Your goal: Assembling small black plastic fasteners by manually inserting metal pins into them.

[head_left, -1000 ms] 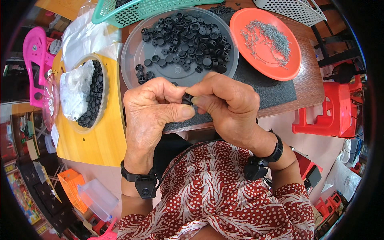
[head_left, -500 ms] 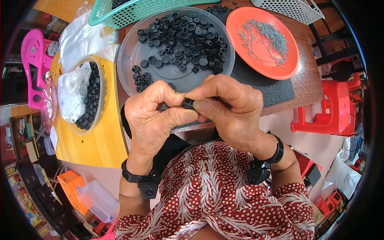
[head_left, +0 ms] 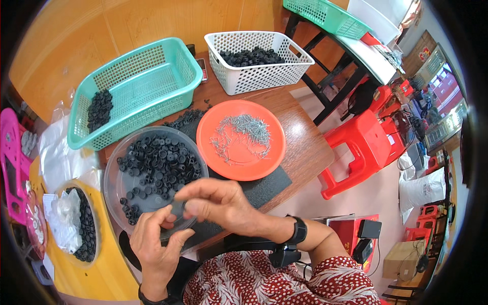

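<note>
Over the near rim of a round clear plastic tub (head_left: 113, 175), my hands are close together. A small black round plastic part (head_left: 178, 208), blurred, is pinched between the thumb and forefinger of my right hand (head_left: 218, 206). My left hand (head_left: 157, 246) is just beside it, palm up, with its thumb apart from its half-curled fingers; I see nothing held there. Loose black plastic caps (head_left: 165, 162) are heaped in the tub. To its right, an orange-red plate (head_left: 208, 150) carries a pile of small silvery metal screws or pins (head_left: 249, 129).
Behind the tub stands a green basket (head_left: 147, 101) with some black parts. A white basket (head_left: 254, 81) of black parts is at the back. At left, a yellow board (head_left: 107, 277) bears another container of black pieces (head_left: 84, 223). A red stool (head_left: 356, 147) stands right of the table.
The view has swung up and to the right, bringing the baskets into sight. My hands, joined around the small black part before, have come apart; the right now has the part.
</note>
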`<state>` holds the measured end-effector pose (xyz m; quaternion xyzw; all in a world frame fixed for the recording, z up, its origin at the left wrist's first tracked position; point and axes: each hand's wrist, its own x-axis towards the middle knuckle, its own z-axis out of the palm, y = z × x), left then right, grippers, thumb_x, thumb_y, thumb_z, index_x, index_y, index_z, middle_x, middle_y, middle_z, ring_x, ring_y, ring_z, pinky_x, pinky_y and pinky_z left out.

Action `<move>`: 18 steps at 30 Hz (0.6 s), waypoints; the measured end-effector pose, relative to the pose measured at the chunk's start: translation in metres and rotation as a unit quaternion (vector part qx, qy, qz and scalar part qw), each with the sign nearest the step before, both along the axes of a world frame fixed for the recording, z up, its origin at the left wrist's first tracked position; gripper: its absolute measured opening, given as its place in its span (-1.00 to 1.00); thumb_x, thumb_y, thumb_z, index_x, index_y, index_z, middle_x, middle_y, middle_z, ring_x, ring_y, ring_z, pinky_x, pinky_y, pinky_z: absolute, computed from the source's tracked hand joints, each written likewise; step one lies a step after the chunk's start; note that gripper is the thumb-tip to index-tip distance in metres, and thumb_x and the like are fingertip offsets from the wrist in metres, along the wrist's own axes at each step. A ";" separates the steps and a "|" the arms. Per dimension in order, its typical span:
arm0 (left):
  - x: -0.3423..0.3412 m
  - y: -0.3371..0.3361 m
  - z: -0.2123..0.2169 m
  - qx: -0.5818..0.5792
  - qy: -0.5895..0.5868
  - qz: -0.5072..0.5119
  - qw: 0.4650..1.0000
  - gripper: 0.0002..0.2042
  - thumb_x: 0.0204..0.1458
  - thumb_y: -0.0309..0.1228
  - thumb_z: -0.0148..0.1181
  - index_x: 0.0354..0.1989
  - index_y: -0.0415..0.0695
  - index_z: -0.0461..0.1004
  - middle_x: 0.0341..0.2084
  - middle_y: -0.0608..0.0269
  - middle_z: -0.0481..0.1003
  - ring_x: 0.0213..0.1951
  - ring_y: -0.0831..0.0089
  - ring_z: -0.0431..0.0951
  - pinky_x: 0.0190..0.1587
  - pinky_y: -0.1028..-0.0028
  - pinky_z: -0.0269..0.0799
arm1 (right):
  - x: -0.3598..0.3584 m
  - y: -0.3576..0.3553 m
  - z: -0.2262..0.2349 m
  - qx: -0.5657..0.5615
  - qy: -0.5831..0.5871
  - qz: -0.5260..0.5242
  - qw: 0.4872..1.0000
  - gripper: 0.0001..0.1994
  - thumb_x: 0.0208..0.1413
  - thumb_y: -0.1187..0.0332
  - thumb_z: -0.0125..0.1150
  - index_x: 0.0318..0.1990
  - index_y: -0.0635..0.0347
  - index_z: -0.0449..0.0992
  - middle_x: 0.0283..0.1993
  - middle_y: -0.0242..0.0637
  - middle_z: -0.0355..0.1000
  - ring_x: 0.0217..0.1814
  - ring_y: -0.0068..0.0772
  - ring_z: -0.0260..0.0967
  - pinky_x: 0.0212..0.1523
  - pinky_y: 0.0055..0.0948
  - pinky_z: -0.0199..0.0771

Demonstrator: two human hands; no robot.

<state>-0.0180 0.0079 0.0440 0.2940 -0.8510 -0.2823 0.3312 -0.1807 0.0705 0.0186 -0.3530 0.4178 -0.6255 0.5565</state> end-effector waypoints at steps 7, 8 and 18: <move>0.028 -0.013 -0.012 0.119 0.102 0.167 0.973 -0.78 -0.10 -0.58 0.19 -0.24 -0.30 0.45 -0.47 0.24 0.47 -0.44 0.56 0.41 -0.35 0.54 0.34 | -0.101 -0.030 0.013 -0.029 0.314 -0.274 0.909 -0.89 0.06 0.44 0.07 -0.33 0.29 0.49 -0.46 -0.35 0.43 -0.48 -0.58 0.35 -0.48 -0.57 0.34; 0.034 -0.016 -0.014 0.117 0.101 0.190 0.970 -0.80 -0.08 -0.57 0.19 -0.24 -0.30 0.46 -0.47 0.26 0.47 -0.43 0.57 0.41 -0.33 0.56 0.35 | -0.122 -0.034 0.018 -0.019 0.395 -0.249 0.884 -0.86 0.07 0.40 0.08 -0.35 0.29 0.49 -0.49 -0.36 0.41 -0.45 -0.59 0.34 -0.44 -0.56 0.33; 0.038 -0.027 -0.021 0.099 0.099 0.155 0.978 -0.80 -0.07 -0.59 0.21 -0.23 -0.32 0.48 -0.44 0.31 0.46 -0.39 0.60 0.42 -0.27 0.65 0.34 | -0.322 -0.100 0.022 0.073 0.721 -0.388 0.570 -0.63 0.07 0.08 0.01 -0.25 0.22 0.52 -0.46 -0.22 0.47 -0.37 -0.36 0.42 -0.28 -0.41 0.34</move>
